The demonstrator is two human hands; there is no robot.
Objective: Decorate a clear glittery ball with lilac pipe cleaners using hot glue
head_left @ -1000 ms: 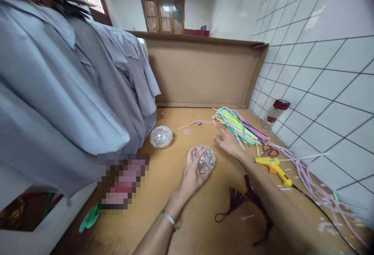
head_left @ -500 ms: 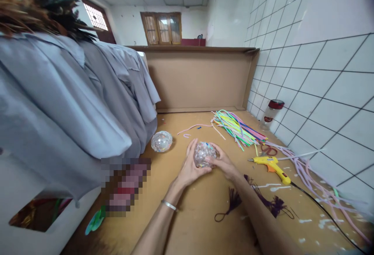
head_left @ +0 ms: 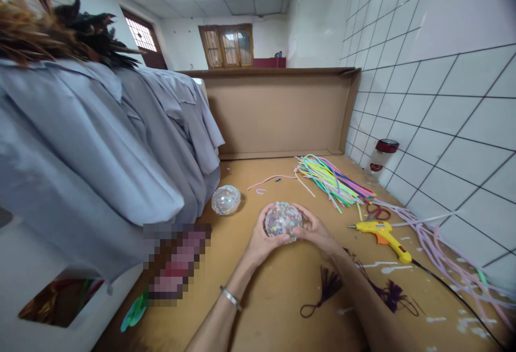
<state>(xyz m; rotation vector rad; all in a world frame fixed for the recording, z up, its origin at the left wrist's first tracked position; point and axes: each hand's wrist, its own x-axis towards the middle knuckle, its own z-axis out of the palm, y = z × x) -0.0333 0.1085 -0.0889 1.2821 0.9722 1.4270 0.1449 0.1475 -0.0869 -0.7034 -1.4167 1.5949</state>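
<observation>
Holding a clear round piece (head_left: 283, 219) flecked with colour, the left grip (head_left: 262, 239) and the right grip (head_left: 318, 231) curve around it from opposite sides — both snug against its flanks. It lies midway between them, over the tabletop (head_left: 270, 301), though whether it touches the surface I cannot tell. A similar round piece (head_left: 226, 200) rests farther left — well apart.

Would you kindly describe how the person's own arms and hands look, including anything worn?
The left hand and right hand are gloveless; no sleeves show. A narrow, silver-coloured, metallic-looking band circles the left wrist; the right wrist looks bare.
</observation>
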